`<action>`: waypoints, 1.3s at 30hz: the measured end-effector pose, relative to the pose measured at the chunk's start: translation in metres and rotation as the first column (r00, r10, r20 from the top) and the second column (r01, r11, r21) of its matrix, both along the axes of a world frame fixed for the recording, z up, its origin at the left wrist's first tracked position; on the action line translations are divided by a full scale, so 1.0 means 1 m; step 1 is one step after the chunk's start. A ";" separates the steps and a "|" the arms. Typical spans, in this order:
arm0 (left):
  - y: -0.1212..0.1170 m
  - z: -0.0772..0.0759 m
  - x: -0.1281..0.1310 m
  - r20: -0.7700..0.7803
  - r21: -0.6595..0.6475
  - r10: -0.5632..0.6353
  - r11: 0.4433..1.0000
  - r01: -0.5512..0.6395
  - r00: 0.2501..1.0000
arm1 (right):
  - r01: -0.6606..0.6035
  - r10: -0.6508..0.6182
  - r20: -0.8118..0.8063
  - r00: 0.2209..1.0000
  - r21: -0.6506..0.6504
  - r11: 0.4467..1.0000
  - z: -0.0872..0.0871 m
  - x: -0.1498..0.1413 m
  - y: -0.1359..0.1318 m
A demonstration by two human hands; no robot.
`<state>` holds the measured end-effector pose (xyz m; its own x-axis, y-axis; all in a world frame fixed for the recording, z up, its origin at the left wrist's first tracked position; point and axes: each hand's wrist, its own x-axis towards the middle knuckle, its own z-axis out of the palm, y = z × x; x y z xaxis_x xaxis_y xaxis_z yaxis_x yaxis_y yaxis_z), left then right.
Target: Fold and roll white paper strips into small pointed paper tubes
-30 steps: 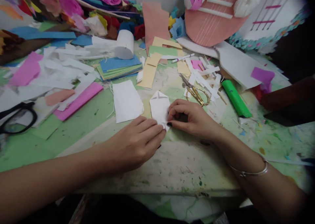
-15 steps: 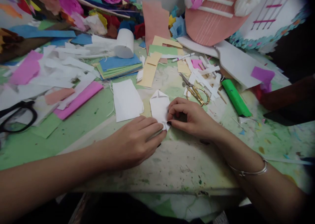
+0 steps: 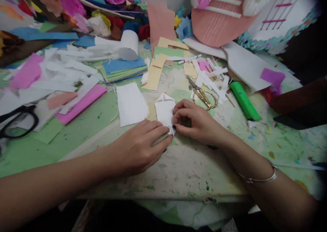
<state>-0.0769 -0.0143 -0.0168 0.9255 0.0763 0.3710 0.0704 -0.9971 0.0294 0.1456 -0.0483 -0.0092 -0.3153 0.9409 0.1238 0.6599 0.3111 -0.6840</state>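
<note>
A small folded white paper lies on the paint-stained green table, its far end folded to a point. My left hand lies low on the table with fingers together, pressing the paper's near corner. My right hand is curled beside it, thumb and fingertips pinching the paper's right near edge. A plain white sheet lies just left of the folded piece.
Gold-handled scissors and a green marker lie to the right of my hands. Black scissors sit at the left edge. Stacked coloured sheets, a white roll and paper scraps crowd the far half. Another person's dark arm rests at right.
My right hand's fingers have crept slightly left along the paper's edge. My left hand stays pressed on the near corner. Nothing else has moved.
</note>
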 end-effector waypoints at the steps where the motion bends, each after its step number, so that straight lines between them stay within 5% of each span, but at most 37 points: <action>1: 0.000 0.000 0.000 -0.002 -0.004 0.002 1.000 -0.002 1.000 | -0.003 0.003 0.001 1.000 0.000 1.000 0.000 0.000 0.000; 32: -0.001 -0.001 0.003 -0.142 -0.107 0.103 0.987 -0.119 0.984 | 0.014 -0.014 0.013 1.000 -0.014 1.000 0.000 -0.001 0.001; 39: -0.007 -0.002 0.003 -0.185 0.037 0.092 0.996 -0.087 0.978 | 0.019 -0.019 0.007 1.000 -0.036 0.999 0.000 -0.001 0.002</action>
